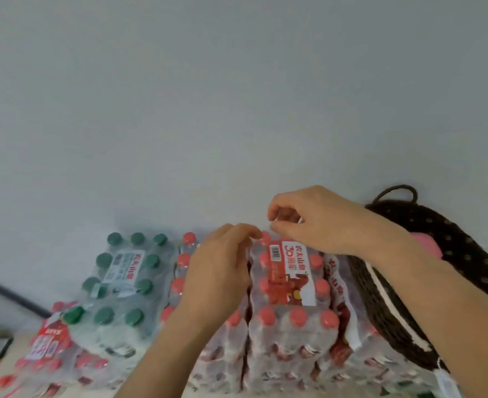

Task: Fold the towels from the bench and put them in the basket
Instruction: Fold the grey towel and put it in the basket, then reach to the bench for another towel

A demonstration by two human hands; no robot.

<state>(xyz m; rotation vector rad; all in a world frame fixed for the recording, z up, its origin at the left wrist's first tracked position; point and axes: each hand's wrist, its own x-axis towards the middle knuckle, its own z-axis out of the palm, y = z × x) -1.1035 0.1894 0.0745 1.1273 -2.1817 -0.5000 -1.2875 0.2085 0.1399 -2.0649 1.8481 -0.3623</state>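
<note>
A dark brown woven basket (455,254) with a white stripe and a loop handle stands at the right against the wall. Inside it shows a bit of a pink towel (430,245), mostly hidden by my right forearm. My right hand (317,219) hovers just left of the basket, above the bottle packs, fingers loosely curled and nothing visible in them. My left hand (222,268) hangs lower and further left over the packs, its fingers also loosely curled and empty. No bench and no other towel are in view.
Shrink-wrapped packs of red-capped bottles (291,297) fill the space below my hands. A pack of green-capped bottles (119,277) lies to the left on more red-capped packs. A plain pale wall (237,96) rises behind everything.
</note>
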